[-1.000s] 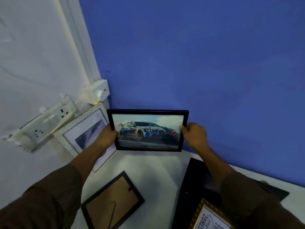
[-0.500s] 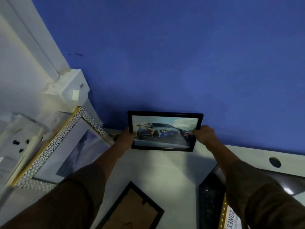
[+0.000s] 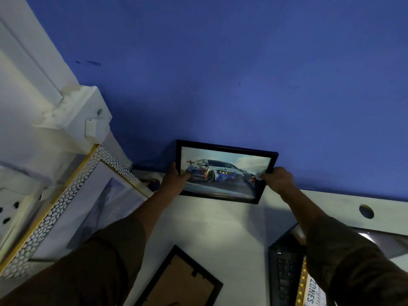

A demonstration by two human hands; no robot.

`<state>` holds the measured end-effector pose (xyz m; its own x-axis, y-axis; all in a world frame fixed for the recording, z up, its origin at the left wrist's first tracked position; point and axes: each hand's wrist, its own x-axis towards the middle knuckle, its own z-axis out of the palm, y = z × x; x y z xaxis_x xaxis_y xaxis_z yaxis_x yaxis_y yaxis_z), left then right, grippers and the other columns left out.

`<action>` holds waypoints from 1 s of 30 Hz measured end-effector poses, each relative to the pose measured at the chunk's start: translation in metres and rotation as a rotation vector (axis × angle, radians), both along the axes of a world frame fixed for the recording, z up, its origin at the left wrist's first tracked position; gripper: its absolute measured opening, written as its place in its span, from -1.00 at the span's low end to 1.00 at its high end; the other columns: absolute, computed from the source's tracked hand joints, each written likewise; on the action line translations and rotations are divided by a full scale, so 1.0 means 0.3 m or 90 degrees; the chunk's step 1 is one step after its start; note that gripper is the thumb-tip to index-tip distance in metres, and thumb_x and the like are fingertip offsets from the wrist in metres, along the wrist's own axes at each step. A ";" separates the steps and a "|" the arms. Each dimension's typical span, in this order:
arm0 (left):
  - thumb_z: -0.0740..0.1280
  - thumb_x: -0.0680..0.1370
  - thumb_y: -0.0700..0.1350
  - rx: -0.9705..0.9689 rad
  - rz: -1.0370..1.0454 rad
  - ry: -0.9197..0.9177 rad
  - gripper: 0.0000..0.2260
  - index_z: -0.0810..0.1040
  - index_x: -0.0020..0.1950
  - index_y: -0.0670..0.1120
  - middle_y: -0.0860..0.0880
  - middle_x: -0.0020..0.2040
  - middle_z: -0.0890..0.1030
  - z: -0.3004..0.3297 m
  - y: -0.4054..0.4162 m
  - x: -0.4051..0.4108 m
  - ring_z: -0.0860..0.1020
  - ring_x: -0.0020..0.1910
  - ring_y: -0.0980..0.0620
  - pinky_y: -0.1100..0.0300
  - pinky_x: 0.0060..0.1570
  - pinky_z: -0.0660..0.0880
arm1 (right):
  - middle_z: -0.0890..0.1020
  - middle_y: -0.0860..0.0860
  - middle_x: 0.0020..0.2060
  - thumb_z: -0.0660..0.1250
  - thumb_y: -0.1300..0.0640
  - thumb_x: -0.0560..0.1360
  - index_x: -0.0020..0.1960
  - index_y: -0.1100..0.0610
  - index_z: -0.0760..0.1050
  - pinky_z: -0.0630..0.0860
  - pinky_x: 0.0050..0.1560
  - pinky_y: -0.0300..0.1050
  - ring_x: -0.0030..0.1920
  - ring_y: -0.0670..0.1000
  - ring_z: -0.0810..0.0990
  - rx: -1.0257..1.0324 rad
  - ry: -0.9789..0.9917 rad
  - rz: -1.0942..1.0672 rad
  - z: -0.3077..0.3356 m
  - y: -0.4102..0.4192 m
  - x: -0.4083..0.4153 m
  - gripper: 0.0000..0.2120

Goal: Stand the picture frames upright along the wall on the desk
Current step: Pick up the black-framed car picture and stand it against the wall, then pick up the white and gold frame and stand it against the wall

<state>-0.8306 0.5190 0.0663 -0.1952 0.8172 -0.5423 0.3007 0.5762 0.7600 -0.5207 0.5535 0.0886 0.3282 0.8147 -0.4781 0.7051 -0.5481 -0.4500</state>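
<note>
A black-framed car picture (image 3: 227,171) is held against the blue wall (image 3: 220,74) at the back of the white desk (image 3: 220,228). My left hand (image 3: 174,181) grips its left edge and my right hand (image 3: 278,178) grips its right edge. Its lower edge sits at or just above the desk; I cannot tell which. A large frame with a white pebbled and gold border (image 3: 72,206) leans upright at the left. A black frame (image 3: 183,281) lies face down on the desk near me. A gold-edged frame with lettering (image 3: 311,292) lies at the lower right.
A white switch box (image 3: 88,122) and a socket panel (image 3: 11,206) stick out from the white side wall at the left. A black keyboard (image 3: 284,272) lies at the right. A round cable hole (image 3: 366,211) is in the desk near the wall.
The car picture has shifted right along the wall and tilted slightly, its right end now lower. My view has moved closer; both hands keep their grip.
</note>
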 end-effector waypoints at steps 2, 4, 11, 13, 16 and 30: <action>0.33 0.59 -0.14 -0.002 0.022 -0.014 -0.44 0.19 0.54 -0.13 -0.16 0.43 0.45 -0.005 -0.004 0.011 0.46 0.34 -0.19 0.15 0.06 0.36 | 0.66 0.20 0.03 0.44 -0.03 0.54 0.16 0.30 0.59 0.43 -0.10 -0.12 -0.06 0.13 0.55 0.002 0.009 0.001 0.006 -0.013 -0.003 -0.60; 0.33 0.59 -0.13 -0.007 0.042 -0.022 -0.41 0.16 0.56 -0.13 -0.17 0.44 0.43 -0.009 -0.015 0.018 0.45 0.36 -0.18 0.15 0.07 0.35 | 0.66 0.21 0.09 0.44 -0.05 0.53 0.18 0.29 0.57 0.43 -0.09 -0.11 -0.05 0.12 0.52 0.001 -0.001 0.012 0.008 -0.023 -0.001 -0.58; 0.37 0.57 -0.09 -0.009 0.088 -0.008 -0.29 0.06 0.60 -0.14 -0.20 0.51 0.34 0.005 -0.065 0.038 0.37 0.43 -0.20 0.09 0.22 0.35 | 0.55 0.26 0.27 0.47 -0.04 0.51 0.36 0.31 0.40 0.44 0.03 -0.03 0.23 0.25 0.53 0.036 0.004 -0.023 0.056 -0.065 0.028 -0.40; 0.36 0.58 -0.10 0.002 0.089 0.001 -0.31 0.06 0.60 -0.16 -0.21 0.52 0.32 0.019 -0.091 0.045 0.35 0.44 -0.21 0.12 0.19 0.33 | 0.56 0.30 0.24 0.47 -0.01 0.51 0.33 0.32 0.39 0.47 0.05 0.02 0.16 0.26 0.54 0.083 -0.013 -0.021 0.072 -0.079 0.020 -0.44; 0.36 0.59 -0.11 0.001 0.090 0.006 -0.30 0.04 0.61 -0.16 -0.21 0.55 0.26 0.039 -0.139 0.052 0.28 0.48 -0.21 0.05 0.33 0.30 | 0.50 0.31 0.30 0.46 0.05 0.52 0.46 0.28 0.31 0.47 0.20 0.06 0.27 0.31 0.51 0.189 0.005 -0.024 0.098 -0.108 -0.029 -0.37; 0.38 0.57 -0.07 0.015 0.366 -0.079 -0.35 0.16 0.57 -0.12 -0.11 0.43 0.37 0.039 -0.755 -0.047 0.42 0.27 -0.08 0.14 0.21 0.36 | 0.62 0.10 0.02 0.46 0.09 0.51 0.25 0.18 0.47 0.48 0.03 -0.01 0.05 0.14 0.60 0.192 0.244 0.343 0.111 -0.357 -0.506 -0.62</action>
<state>-0.8448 0.2925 0.0779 -0.5467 0.6112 -0.5723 -0.1470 0.6028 0.7842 -0.6724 0.4464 0.1218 -0.3016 0.9303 -0.2086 0.6050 0.0176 -0.7960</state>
